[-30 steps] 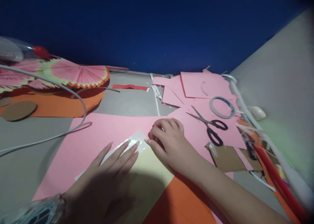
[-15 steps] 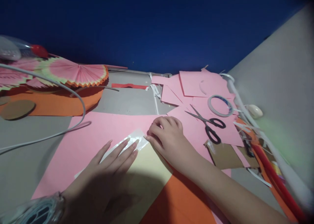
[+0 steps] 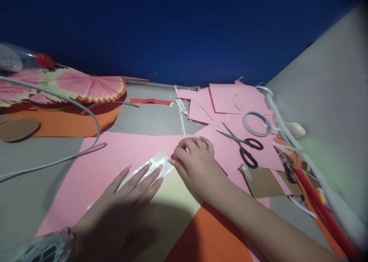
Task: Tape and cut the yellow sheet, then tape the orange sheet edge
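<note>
My left hand lies flat, fingers spread, over a glossy whitish strip that looks like wide tape. This strip runs slantwise along the edge of a pale yellow sheet, on top of a large pink sheet. At the strip's far right corner, my right hand has its fingers curled, with thumb and forefinger pinched together. What sits between those fingertips is too small to make out. Under my right forearm, an orange sheet shows beside the yellow one.
Black-handled scissors and a tape roll lie on pink offcuts at right. Brown cardboard is nearby. A grey cable crosses the left, before folded paper fans and a cardboard disc. A red strip lies behind.
Both hands keep almost the same place on the strip and sheets. The whole view has shifted very slightly.
</note>
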Demonstrator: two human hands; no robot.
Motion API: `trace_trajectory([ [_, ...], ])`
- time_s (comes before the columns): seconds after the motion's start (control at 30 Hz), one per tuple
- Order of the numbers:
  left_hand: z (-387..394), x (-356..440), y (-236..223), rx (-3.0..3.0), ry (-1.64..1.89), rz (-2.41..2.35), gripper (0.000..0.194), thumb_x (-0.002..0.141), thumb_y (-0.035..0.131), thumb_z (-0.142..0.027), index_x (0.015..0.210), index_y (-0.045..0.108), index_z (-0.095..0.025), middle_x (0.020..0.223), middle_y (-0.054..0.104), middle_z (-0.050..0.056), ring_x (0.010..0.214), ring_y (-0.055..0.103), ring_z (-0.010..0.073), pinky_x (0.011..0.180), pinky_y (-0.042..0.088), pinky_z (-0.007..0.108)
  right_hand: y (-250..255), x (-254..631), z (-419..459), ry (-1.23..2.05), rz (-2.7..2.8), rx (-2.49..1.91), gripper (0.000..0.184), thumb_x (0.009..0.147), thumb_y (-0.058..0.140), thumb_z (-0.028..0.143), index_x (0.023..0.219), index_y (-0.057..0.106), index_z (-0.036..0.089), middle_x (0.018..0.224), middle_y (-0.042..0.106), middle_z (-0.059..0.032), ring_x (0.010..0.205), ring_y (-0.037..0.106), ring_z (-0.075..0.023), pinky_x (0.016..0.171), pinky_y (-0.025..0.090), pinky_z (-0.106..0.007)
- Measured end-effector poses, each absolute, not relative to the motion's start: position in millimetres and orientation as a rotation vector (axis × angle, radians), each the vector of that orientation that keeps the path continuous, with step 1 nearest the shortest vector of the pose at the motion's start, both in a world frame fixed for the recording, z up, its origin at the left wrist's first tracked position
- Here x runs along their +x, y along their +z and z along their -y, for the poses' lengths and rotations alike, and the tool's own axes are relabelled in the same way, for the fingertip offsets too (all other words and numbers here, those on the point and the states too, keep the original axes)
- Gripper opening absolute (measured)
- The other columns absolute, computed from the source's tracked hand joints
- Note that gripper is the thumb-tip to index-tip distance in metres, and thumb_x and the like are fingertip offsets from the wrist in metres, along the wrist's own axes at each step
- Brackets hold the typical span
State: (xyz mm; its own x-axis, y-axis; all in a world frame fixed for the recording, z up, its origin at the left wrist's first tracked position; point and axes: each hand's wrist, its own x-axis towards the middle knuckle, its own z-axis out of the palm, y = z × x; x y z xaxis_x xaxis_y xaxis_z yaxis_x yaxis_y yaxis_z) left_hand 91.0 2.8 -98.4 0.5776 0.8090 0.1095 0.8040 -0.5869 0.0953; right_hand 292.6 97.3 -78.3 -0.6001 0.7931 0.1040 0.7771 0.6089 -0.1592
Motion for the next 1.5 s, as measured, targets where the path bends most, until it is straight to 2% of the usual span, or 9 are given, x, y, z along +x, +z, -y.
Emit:
trace_trajectory([
  [0.27, -4.3, 87.8, -98.8, 2.726, 0.172, -1.305, 0.068, 0.077, 0.049, -0.047, 0.139, 0.029, -0.03, 0.15, 0.011, 0.003, 0.136, 0.012, 0.0262, 0.105, 0.005, 0.044, -82.0, 293.1, -98.2, 0.105, 2.644, -1.292, 0.014, 0.089, 0.048, 0.03, 0.087, 0.059, 0.021, 0.096, 0.052, -0.0016, 0.1, 0.044, -0.0183, 0.097, 0.022, -0.041],
  [0.5, -2.4, 89.0, -96.7, 2.715, 0.151, -1.277, 0.067, 0.076, 0.05, -0.043, 0.139, 0.03, -0.029, 0.149, 0.015, 0.003, 0.136, 0.012, 0.0283, 0.105, 0.002, 0.048, -84.2, 292.9, -97.7, 0.113, 2.631, -1.291, 0.014, 0.09, 0.048, 0.029, 0.085, 0.057, 0.021, 0.092, 0.05, -0.0015, 0.097, 0.044, -0.0166, 0.097, 0.021, -0.041],
  [0.77, -4.3, 90.1, -95.7, 2.765, 0.231, -1.302, 0.063, 0.078, 0.05, -0.05, 0.135, 0.037, -0.027, 0.146, 0.025, 0.002, 0.134, 0.016, 0.0259, 0.107, 0.003, 0.044, -86.1, 293.4, -99.1, 0.121, 2.641, -1.299, 0.015, 0.09, 0.047, 0.03, 0.085, 0.057, 0.021, 0.092, 0.051, -0.0016, 0.096, 0.044, -0.0165, 0.096, 0.021, -0.041],
  [0.93, -3.8, 91.1, -93.1, 2.728, 0.206, -1.326, 0.063, 0.077, 0.05, -0.05, 0.135, 0.036, -0.029, 0.147, 0.022, 0.001, 0.135, 0.015, 0.0246, 0.107, 0.002, 0.044, -86.2, 293.0, -99.0, 0.13, 2.624, -1.292, 0.014, 0.089, 0.048, 0.03, 0.084, 0.057, 0.021, 0.091, 0.05, -0.0016, 0.096, 0.044, -0.0169, 0.095, 0.022, -0.041],
  [1.07, -2.3, 89.6, -97.4, 2.69, 0.172, -1.335, 0.067, 0.078, 0.049, -0.048, 0.139, 0.029, -0.029, 0.15, 0.012, 0.002, 0.137, 0.01, 0.0243, 0.107, 0.002, 0.044, -84.1, 293.4, -100.4, 0.141, 2.632, -1.291, 0.014, 0.089, 0.048, 0.03, 0.086, 0.058, 0.021, 0.095, 0.051, -0.0019, 0.099, 0.044, -0.0181, 0.097, 0.02, -0.042],
  [1.17, -0.9, 85.1, -100.0, 2.675, 0.123, -1.296, 0.07, 0.079, 0.049, -0.047, 0.141, 0.023, -0.028, 0.15, 0.01, 0.004, 0.137, 0.012, 0.0269, 0.107, 0.007, 0.048, -79.5, 296.2, -103.3, 0.267, 2.626, -1.303, 0.014, 0.089, 0.05, 0.033, 0.084, 0.057, 0.022, 0.094, 0.052, -0.0007, 0.1, 0.043, -0.0175, 0.097, 0.021, -0.041],
  [1.27, -0.7, 78.0, -91.4, 2.591, 0.134, -1.246, 0.061, 0.083, 0.047, -0.044, 0.139, 0.024, -0.032, 0.149, 0.017, 0.003, 0.135, 0.017, 0.0278, 0.105, 0.019, 0.052, -72.0, 301.3, -105.7, 0.57, 2.578, -1.286, 0.021, 0.089, 0.048, 0.039, 0.081, 0.053, 0.021, 0.092, 0.051, 0.0012, 0.096, 0.043, -0.0144, 0.093, 0.027, -0.034],
  [1.4, -8.6, 75.0, -65.9, 2.139, 0.164, -1.42, 0.049, 0.088, 0.042, -0.046, 0.134, 0.026, -0.035, 0.147, 0.02, -0.003, 0.131, 0.028, 0.0168, 0.1, 0.037, 0.032, -60.6, 306.2, -103.2, 0.717, 2.529, -1.266, 0.024, 0.092, 0.041, 0.038, 0.081, 0.05, 0.02, 0.093, 0.051, 0.002, 0.097, 0.042, -0.0126, 0.099, 0.022, -0.036],
  [1.5, -23.7, 86.8, -54.9, 1.978, 0.303, -1.619, 0.056, 0.082, 0.05, -0.05, 0.13, 0.029, -0.029, 0.134, 0.038, 0.001, 0.122, 0.038, 0.0184, 0.1, 0.037, 0.034, -55.3, 306.4, -97.0, 0.668, 2.574, -1.231, 0.017, 0.09, 0.045, 0.034, 0.082, 0.051, 0.02, 0.092, 0.05, 0.0016, 0.098, 0.042, -0.0137, 0.103, 0.015, -0.039],
])
